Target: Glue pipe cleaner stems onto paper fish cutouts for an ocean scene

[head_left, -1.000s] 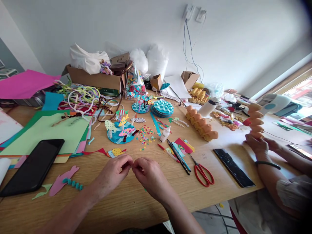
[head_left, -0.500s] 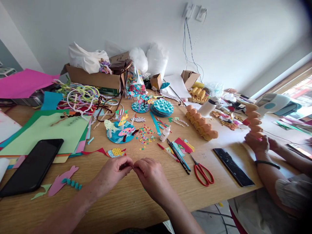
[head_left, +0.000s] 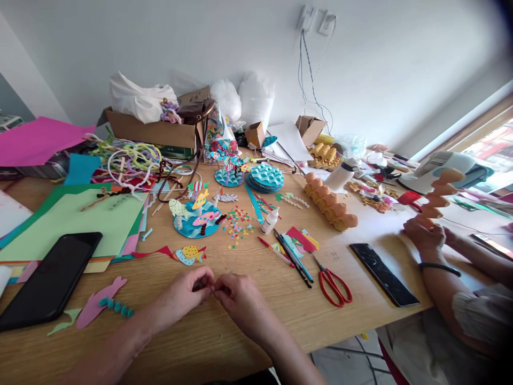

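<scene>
My left hand (head_left: 182, 294) and right hand (head_left: 240, 299) meet low over the wooden table (head_left: 208, 337), fingertips pinched together on something tiny between them; it is too small for me to tell what it is. Just left of my left wrist lies a pink paper cutout (head_left: 98, 299) with a little teal strip (head_left: 116, 307) on it, and further left a black phone (head_left: 50, 279) rests on a stack of coloured paper (head_left: 80, 219). To the right of my hands, red scissors (head_left: 334, 283) lie beside a bunch of pencils (head_left: 290, 255), and past them another phone (head_left: 382, 274). Beyond my fingers sits a blue disc with paper fish (head_left: 196, 216), confetti (head_left: 239, 220) and a small glue bottle (head_left: 270, 220) beside it. At far right another person's hand (head_left: 425, 235) holds up an orange egg-carton strip (head_left: 438, 195).
</scene>
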Available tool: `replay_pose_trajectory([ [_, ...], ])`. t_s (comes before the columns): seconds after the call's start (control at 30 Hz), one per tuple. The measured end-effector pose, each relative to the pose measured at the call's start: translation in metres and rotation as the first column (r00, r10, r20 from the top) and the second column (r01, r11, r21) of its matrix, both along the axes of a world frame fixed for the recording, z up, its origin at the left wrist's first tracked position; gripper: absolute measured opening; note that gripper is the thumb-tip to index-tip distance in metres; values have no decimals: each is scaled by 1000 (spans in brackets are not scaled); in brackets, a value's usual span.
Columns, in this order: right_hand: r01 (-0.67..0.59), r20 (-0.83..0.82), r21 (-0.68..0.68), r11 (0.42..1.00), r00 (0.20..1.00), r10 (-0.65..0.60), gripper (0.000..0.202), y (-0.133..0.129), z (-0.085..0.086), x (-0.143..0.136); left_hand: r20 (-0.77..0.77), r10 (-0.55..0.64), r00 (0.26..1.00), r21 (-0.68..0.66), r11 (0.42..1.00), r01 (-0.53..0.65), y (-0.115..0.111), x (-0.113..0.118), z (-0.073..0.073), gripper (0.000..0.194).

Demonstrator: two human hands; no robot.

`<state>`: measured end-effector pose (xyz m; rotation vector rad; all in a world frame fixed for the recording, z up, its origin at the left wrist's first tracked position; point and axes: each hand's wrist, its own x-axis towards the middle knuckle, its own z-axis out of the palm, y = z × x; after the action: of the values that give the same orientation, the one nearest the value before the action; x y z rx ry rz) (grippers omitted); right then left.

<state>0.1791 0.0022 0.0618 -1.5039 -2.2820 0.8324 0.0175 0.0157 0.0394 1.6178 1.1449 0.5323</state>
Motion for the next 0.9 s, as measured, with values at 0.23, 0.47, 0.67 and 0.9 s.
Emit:
replay_pose_trajectory([
  [0.23,138,103,24,990,985,-140,14,4,-5,29,-276,89,957,311,950,1,12,-20,5,17],
  [0.47,158,261,115,981,948,-183,16,3,-8,58,-523,232,820,478,876,57,50,-58,3,26],
  [0.67,201,169,162,966,959,-228,14,-3,-6,64,-536,197,821,453,888,83,59,-55,-7,20],
  [0.9,193,127,126,973,970,-209,15,-2,-5,62,-494,175,852,434,899,67,67,-53,-3,11],
])
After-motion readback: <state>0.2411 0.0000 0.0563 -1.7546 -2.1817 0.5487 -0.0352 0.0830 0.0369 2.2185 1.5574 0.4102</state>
